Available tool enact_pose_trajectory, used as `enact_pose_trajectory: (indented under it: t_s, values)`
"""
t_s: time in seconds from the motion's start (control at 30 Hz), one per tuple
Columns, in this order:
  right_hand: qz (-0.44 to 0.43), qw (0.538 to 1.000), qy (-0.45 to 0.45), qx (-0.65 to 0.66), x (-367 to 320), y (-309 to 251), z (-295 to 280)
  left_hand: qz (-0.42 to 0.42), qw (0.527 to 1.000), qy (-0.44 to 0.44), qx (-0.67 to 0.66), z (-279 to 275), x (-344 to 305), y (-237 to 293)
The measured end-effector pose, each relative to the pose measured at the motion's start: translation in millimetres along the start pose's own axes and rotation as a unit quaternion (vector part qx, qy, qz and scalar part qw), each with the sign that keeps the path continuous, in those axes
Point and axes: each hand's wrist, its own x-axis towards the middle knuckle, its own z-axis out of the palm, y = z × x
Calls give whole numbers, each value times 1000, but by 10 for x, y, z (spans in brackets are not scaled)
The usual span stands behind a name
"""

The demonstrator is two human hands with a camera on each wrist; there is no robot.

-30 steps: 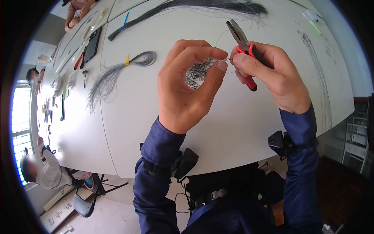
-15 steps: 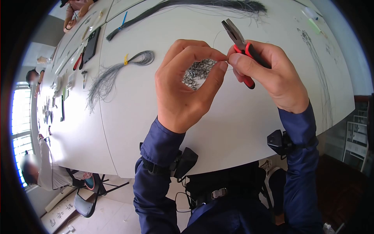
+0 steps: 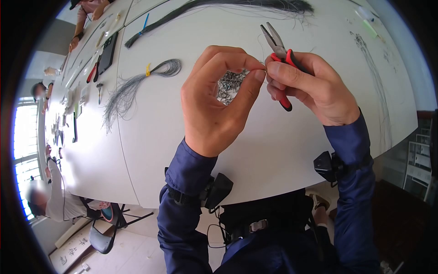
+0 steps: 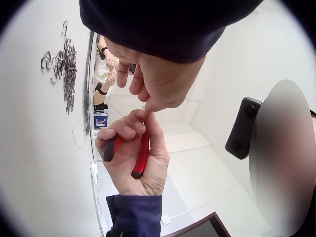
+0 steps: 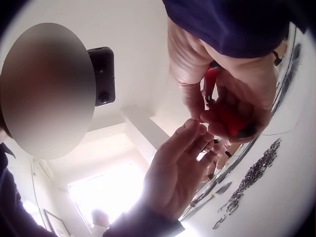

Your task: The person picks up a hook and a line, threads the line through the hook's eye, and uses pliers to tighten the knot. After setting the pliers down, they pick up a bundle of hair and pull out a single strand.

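Your left hand (image 3: 210,109) pinches thin grey wire (image 3: 260,45) thumb-to-forefinger, head view; your right hand (image 3: 319,89) grips red-and-black steel pliers (image 3: 276,42), fingertips at the left's. Fingertips were apart a second ago; plier jaws now spread wider. Dark metal-ring pile (image 3: 230,86) lies beyond your left hand. Left wrist: right fingers wrap the pliers. Right wrist: both hands' fingertips together.

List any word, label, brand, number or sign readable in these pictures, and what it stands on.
No text reads clearly.
White panel on the floor: dark characters, too blurred to read.
Blue patch, left wrist view: white marks, too small to read.
Pliers: no readable marking.
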Motion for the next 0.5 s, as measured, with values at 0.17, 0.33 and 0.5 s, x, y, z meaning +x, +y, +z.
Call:
enact_pose_trajectory:
  t_s: [0.17,0.33,0.5]
  values:
    - [2,1000,-1,1,-5,20,-4,10,1000,17,-2,23,9,-20]
    - [-9,1000,15,2,-3,21,35,-29,998,36,-37,30,-23,-42]
    - [-48,998,10,-35,2,46,17,-38,996,50,-58,72,-24,-28]
